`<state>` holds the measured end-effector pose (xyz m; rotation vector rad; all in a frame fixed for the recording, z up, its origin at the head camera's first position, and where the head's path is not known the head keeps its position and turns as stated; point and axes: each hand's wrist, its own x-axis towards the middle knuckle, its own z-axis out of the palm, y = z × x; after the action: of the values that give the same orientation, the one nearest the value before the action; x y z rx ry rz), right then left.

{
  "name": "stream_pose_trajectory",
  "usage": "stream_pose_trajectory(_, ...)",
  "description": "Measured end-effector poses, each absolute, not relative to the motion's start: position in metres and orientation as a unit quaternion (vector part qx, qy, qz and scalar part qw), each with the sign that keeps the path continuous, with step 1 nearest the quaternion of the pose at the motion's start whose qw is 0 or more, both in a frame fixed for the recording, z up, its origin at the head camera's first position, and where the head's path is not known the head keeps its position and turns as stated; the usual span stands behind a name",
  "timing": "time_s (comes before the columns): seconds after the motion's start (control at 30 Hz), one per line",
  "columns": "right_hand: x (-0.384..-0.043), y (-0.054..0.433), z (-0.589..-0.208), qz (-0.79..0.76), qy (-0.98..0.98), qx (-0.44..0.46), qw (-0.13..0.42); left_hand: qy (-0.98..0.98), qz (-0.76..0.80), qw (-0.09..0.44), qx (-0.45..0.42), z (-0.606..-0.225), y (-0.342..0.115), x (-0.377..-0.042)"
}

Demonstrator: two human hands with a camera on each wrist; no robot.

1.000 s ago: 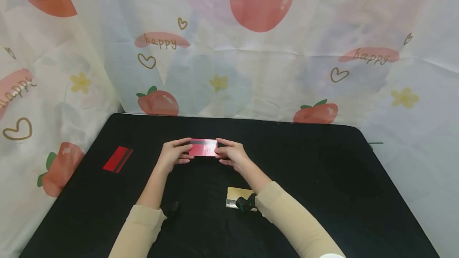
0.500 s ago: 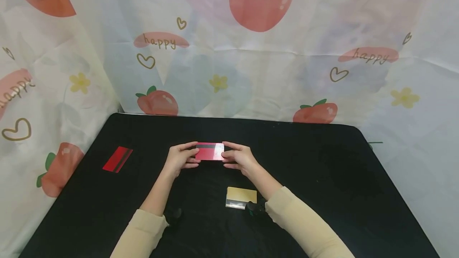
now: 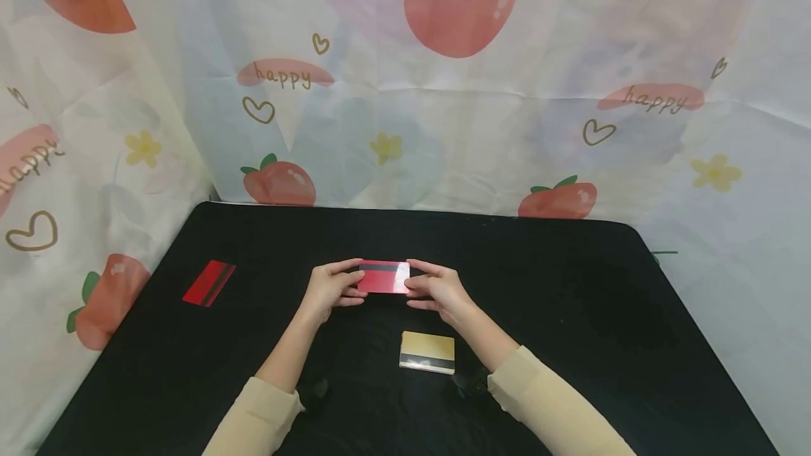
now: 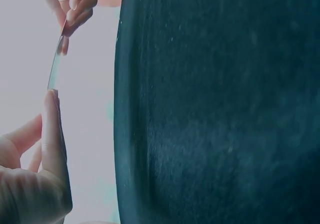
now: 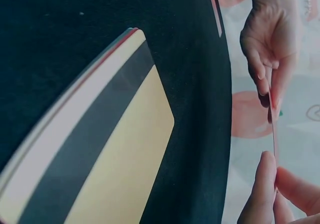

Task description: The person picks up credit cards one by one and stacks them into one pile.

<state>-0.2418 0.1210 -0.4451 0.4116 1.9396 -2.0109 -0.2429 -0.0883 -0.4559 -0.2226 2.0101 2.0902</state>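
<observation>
A pinkish-red card (image 3: pixel 384 277) with a dark stripe along its top is held up between both hands in the head view. My left hand (image 3: pixel 326 292) pinches its left end, thumb in front; my right hand (image 3: pixel 445 292) pinches the right end the same way. Both wrist views show this card edge-on as a thin strip. Below the right hand lies a stack of cards with a gold card (image 3: pixel 427 343) on top. In the right wrist view, red and bluish edges show under the gold card (image 5: pixel 131 149). What is on the held card's far side is hidden.
Another red card (image 3: pixel 209 283) with a dark stripe lies tilted at the left of the black table (image 3: pixel 570 343). A printed cloth (image 3: pixel 456 139) hangs behind the table and along its left side. Dark wrist cameras sit by both cuffs.
Both hands have carried the pinkish-red card a little to the right and nearer. The right forearm has moved off the gold card, which now shows whole. The red card at left stays put.
</observation>
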Motion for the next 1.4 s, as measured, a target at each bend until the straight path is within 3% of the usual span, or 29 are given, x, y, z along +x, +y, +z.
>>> stream_pose_trajectory(1.4,-0.167,0.164,-0.462,-0.705,0.675,0.178,0.124,0.660,0.734,0.159,-0.032,-0.469,-0.045,-0.187)
